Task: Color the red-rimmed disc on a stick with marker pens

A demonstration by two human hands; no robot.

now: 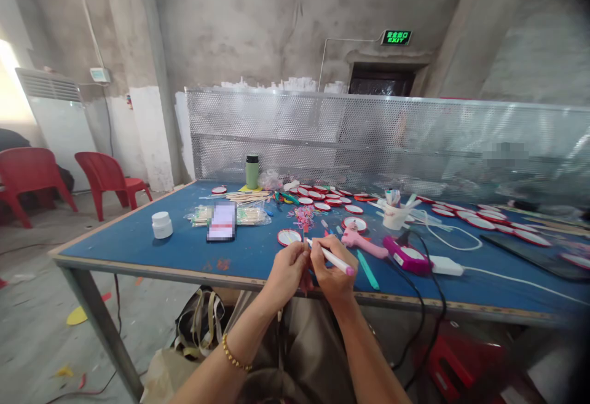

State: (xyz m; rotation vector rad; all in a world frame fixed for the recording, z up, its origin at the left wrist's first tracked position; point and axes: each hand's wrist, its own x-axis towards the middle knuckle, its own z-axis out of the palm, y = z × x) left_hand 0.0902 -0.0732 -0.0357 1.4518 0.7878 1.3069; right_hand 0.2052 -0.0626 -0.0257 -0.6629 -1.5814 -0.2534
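Near the table's front edge my two hands meet. My right hand point(332, 275) is closed around a white marker with a pink end point(338, 261), its tip pointing left toward my other hand. My left hand point(289, 264) pinches a thin reddish strip point(305, 230) that sticks up between the hands; its lower part is hidden by my fingers. Just behind them lies a white disc with a red rim point(288, 237). Small pink and multicoloured pieces point(304, 216) are heaped beyond it. A teal pen point(367, 270) rests right of my right hand.
Left on the blue table point(124, 241) are a phone point(222, 221), a white jar point(161, 225) and wooden sticks point(249, 197). A green bottle point(251, 172) stands behind. Rightward are a pink hot glue gun point(364, 242), a cup of pens point(394, 215), a purple power strip point(407, 256) and cables.
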